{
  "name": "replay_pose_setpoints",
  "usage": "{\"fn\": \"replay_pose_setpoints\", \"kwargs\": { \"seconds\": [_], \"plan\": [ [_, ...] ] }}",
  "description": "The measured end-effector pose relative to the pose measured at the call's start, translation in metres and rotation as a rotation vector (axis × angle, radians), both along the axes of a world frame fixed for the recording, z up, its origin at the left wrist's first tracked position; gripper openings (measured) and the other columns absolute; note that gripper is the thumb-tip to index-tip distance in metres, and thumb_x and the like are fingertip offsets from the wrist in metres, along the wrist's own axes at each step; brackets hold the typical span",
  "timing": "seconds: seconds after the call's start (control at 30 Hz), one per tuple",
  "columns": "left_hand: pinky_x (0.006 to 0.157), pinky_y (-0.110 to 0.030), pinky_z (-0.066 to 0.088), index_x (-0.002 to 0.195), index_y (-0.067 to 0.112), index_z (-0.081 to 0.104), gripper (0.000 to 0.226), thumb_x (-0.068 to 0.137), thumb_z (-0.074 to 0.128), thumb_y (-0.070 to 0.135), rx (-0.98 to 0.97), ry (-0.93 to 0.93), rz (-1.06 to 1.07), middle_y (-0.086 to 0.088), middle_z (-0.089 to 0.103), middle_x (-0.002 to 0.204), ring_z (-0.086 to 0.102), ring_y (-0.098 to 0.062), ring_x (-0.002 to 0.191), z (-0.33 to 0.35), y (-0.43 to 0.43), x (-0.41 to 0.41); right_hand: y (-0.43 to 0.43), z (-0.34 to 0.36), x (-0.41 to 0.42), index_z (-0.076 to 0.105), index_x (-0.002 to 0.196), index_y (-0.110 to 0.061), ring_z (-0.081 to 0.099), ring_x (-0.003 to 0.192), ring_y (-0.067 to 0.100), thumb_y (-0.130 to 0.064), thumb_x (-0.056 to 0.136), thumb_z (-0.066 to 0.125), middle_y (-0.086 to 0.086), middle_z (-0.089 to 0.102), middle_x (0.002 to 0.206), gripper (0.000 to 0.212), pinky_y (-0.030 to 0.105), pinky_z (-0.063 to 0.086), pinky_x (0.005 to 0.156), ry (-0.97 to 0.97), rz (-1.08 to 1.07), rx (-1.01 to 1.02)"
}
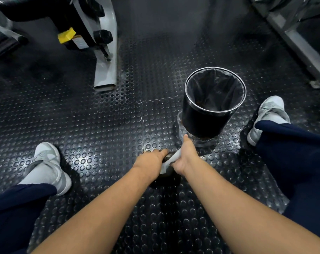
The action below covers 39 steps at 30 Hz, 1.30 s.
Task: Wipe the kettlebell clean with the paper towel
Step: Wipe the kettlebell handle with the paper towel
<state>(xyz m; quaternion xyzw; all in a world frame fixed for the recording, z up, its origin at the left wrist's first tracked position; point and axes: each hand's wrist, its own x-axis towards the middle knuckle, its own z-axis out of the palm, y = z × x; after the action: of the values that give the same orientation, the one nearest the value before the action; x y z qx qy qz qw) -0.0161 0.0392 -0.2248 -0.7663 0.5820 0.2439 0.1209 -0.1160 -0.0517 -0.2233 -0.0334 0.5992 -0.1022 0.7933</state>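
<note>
A black kettlebell point(167, 177) stands on the studded rubber floor between my feet, mostly hidden under my hands. My left hand point(151, 160) grips its handle from the left side. My right hand point(185, 156) holds a white paper towel point(171, 160) wrapped against the handle, thumb pointing away from me. Only a strip of towel and a bit of dark handle show between the two hands.
A black waste bin point(213, 103) with a clear liner stands just beyond my right hand. A grey machine leg point(106, 52) reaches in from the back left, and a metal frame point(301, 44) lies at the back right. My shoes point(47, 167) flank the kettlebell.
</note>
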Motion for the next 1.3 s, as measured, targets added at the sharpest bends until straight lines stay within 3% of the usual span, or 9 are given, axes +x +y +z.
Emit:
{"fn": "replay_pose_setpoints", "kwargs": {
  "seconds": [0.17,0.3,0.43,0.57,0.8,0.9,1.0,1.13,1.3],
  "plan": [
    [0.094,-0.045,0.057,0.156,0.032,0.033,0.075,0.094,0.059,0.000,-0.009,0.010,0.012,-0.004,0.059,0.132,0.065,-0.031,0.115,-0.005,0.001,0.001,0.014,-0.011,0.003,0.060,0.123,-0.004,0.073,0.086,0.040,-0.070,0.099,0.047,0.024,0.072,0.106,0.072,0.049,0.056,0.058,0.047,0.013,-0.091],
    [0.089,-0.044,0.057,0.149,0.032,0.037,0.073,0.090,0.060,-0.004,-0.026,-0.012,0.009,-0.003,0.061,0.125,0.066,-0.029,0.108,-0.009,0.001,0.001,0.002,-0.020,-0.014,0.062,0.131,0.001,0.072,0.104,0.046,-0.069,0.099,0.047,0.030,0.074,0.111,0.079,0.063,0.056,0.092,-0.004,0.019,-0.062],
    [0.093,-0.046,0.056,0.150,0.033,0.035,0.077,0.088,0.062,-0.005,-0.045,-0.040,0.012,-0.003,0.061,0.125,0.064,-0.029,0.112,-0.015,0.002,0.000,-0.023,-0.003,-0.022,0.062,0.129,0.003,0.069,0.109,0.047,-0.060,0.100,0.052,0.030,0.073,0.115,0.070,0.062,0.055,0.084,-0.084,0.110,-0.038],
    [0.100,-0.048,0.054,0.150,0.034,0.034,0.076,0.090,0.061,-0.005,-0.048,-0.056,0.026,-0.003,0.061,0.129,0.061,-0.030,0.118,-0.019,0.002,-0.001,-0.030,-0.010,-0.029,0.065,0.131,-0.002,0.067,0.117,0.045,-0.060,0.103,0.046,0.024,0.072,0.123,0.067,0.061,0.052,0.096,-0.086,0.181,-0.095],
    [0.081,-0.041,0.061,0.138,0.034,0.047,0.057,0.093,0.065,0.003,-0.047,0.010,0.047,0.002,0.068,0.114,0.070,-0.024,0.094,-0.018,-0.003,0.002,-0.001,-0.022,-0.017,0.066,0.127,0.001,0.072,0.107,0.045,-0.061,0.102,0.049,0.027,0.075,0.112,0.068,0.061,0.053,0.100,-0.047,0.069,-0.113],
    [0.083,-0.041,0.059,0.143,0.034,0.046,0.062,0.093,0.060,-0.001,-0.052,0.026,0.049,0.001,0.067,0.116,0.070,-0.026,0.098,-0.016,-0.003,0.004,-0.013,-0.005,-0.011,0.070,0.116,-0.001,0.072,0.099,0.042,-0.058,0.103,0.050,0.024,0.077,0.102,0.062,0.058,0.055,0.085,-0.047,0.101,-0.126],
    [0.078,-0.039,0.055,0.141,0.033,0.048,0.059,0.094,0.060,0.000,-0.075,0.039,0.049,0.001,0.067,0.116,0.069,-0.026,0.098,-0.014,-0.002,0.005,-0.013,-0.002,-0.008,0.068,0.120,-0.004,0.074,0.098,0.043,-0.062,0.100,0.054,0.023,0.077,0.102,0.063,0.061,0.055,0.094,-0.017,0.145,-0.147],
    [0.079,-0.038,0.057,0.134,0.035,0.052,0.050,0.093,0.067,0.011,-0.077,0.084,0.064,0.003,0.067,0.111,0.068,-0.023,0.094,-0.013,0.001,0.007,0.006,-0.013,-0.014,0.066,0.119,0.001,0.077,0.088,0.043,-0.065,0.101,0.048,0.025,0.077,0.100,0.071,0.057,0.059,0.088,-0.010,0.140,-0.168],
    [0.078,-0.037,0.056,0.130,0.032,0.054,0.042,0.094,0.068,0.016,-0.088,0.086,0.051,0.004,0.067,0.107,0.068,-0.023,0.092,-0.012,0.001,0.006,-0.001,-0.013,-0.024,0.065,0.126,0.003,0.071,0.109,0.045,-0.062,0.103,0.047,0.026,0.075,0.113,0.071,0.058,0.053,0.101,-0.097,0.168,-0.164]
  ]
}}
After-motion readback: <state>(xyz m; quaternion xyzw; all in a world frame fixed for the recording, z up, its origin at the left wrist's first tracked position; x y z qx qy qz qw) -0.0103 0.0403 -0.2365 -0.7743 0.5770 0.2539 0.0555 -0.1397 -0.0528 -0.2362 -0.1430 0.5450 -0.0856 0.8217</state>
